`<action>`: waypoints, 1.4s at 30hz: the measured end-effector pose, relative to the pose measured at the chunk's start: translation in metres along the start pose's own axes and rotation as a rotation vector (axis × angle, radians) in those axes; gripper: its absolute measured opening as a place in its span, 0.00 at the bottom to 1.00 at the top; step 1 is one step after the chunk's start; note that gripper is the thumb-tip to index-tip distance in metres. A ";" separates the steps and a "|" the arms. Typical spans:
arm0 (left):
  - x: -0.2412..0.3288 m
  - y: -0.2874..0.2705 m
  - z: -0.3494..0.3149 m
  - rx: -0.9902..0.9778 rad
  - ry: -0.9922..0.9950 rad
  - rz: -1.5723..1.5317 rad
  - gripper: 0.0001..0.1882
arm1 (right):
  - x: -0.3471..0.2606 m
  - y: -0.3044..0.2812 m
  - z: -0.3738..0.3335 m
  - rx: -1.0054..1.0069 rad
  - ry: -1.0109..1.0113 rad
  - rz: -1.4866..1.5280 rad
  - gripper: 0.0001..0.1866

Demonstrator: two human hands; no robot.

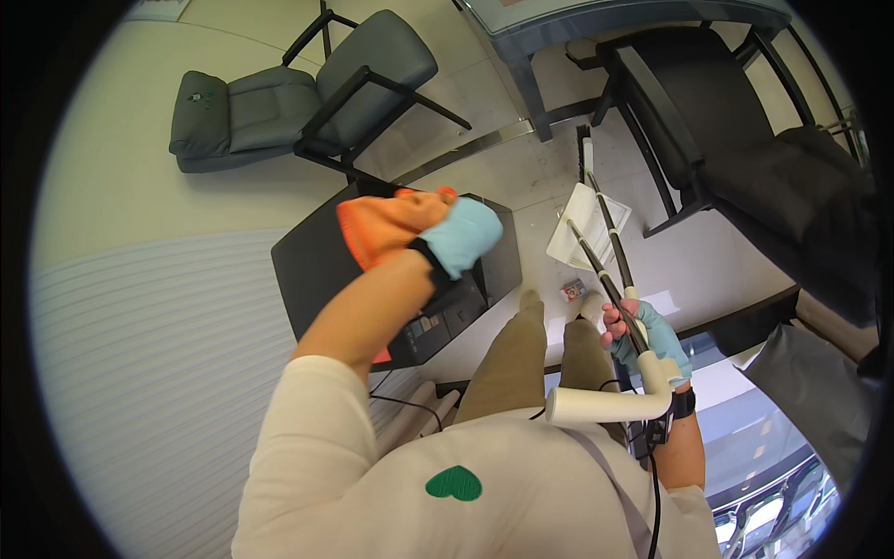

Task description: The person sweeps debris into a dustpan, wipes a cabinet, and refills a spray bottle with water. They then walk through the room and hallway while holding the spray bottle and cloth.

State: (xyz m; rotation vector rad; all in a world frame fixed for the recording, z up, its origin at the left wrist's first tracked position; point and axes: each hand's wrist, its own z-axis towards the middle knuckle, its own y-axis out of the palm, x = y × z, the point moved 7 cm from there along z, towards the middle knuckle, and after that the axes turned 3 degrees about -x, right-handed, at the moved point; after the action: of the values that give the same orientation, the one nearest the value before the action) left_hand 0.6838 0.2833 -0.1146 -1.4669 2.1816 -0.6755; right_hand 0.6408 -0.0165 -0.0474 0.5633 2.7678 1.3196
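Observation:
My left hand, in a light blue fingerless covering, grips a bunched orange cloth against the top of a black box-shaped cabinet. My right hand, with the same blue covering, is closed around the dark handles of a long broom and a dustpan. Down by the floor, the white dustpan lies beside the broom head, whose bristles are black. A thick cream grip with a bent end sticks out below my right hand.
A grey padded armchair stands beyond the cabinet. To the right are a black chair draped with dark cloth and a grey table. A small printed packet lies near my feet. Cables hang by my waist.

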 end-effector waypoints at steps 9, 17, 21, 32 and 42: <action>0.038 0.181 0.150 -0.245 -0.293 -0.200 0.25 | -0.008 -0.002 0.020 0.168 -0.123 -0.028 0.16; 0.022 0.287 0.192 -0.774 -0.319 -0.040 0.21 | -0.006 -0.029 0.038 0.135 -0.175 0.048 0.20; 0.009 0.234 0.186 -0.393 -0.283 -0.324 0.17 | -0.006 -0.031 0.040 0.105 -0.145 0.083 0.20; -0.092 0.006 0.072 0.289 -0.087 -0.621 0.11 | -0.009 -0.013 0.034 0.210 -0.179 0.004 0.17; -0.272 0.096 -0.253 0.154 -0.772 -0.563 0.33 | -0.005 -0.007 0.030 0.151 -0.110 0.013 0.16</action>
State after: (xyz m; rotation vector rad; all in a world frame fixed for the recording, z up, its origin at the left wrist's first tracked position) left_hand 0.5605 0.6085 0.0483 -1.8643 1.1251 -0.3331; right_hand 0.6485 0.0007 -0.0725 0.6410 2.7927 1.0536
